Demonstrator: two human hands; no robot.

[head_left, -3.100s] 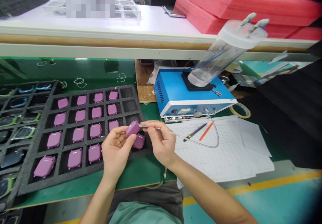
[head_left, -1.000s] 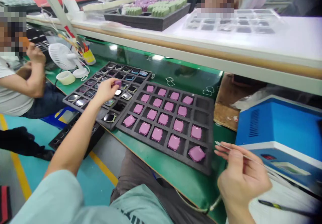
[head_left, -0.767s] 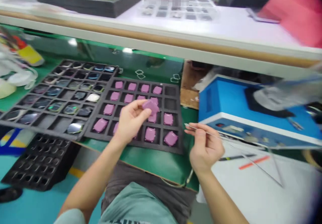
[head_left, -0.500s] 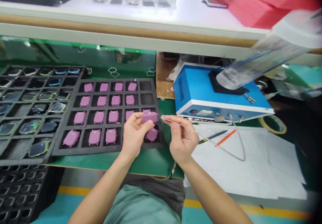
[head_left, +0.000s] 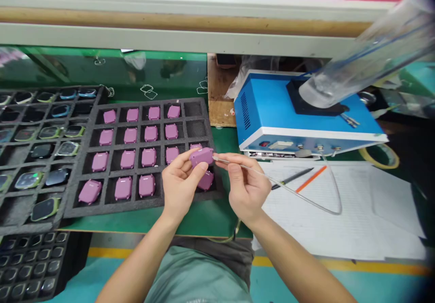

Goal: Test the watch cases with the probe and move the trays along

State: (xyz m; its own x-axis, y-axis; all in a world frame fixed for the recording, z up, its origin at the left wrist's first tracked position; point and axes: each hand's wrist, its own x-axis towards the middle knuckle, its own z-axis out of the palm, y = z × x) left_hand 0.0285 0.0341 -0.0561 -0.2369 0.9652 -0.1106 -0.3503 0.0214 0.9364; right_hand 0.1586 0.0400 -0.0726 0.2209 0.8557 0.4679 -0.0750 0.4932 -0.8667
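Note:
My left hand [head_left: 180,185] pinches a purple watch case [head_left: 201,157] between thumb and fingers, tilted above the foam tray's right side. My right hand [head_left: 249,185] is closed round the end of a thin clear tube [head_left: 306,198]. Its pale tip is at the right edge of the watch case; whether it touches or enters the case I cannot tell. Below my hands, the dark foam tray [head_left: 136,204] holds more purple watch cases [head_left: 123,188] in its compartments. My left hand covers part of the tray's front right.
A blue box [head_left: 272,99] with front connectors stands at right, the tube running to it. On it leans a clear cylinder [head_left: 326,90]. Papers [head_left: 340,235], a pen [head_left: 295,177], an orange stick [head_left: 311,179] and a tape roll [head_left: 379,156] lie nearby. Another tray [head_left: 20,221] holds watches at left.
The tube tip has come up to the edge of the watch case, closing a small gap. My view has tipped downward slightly. Both hands keep their hold.

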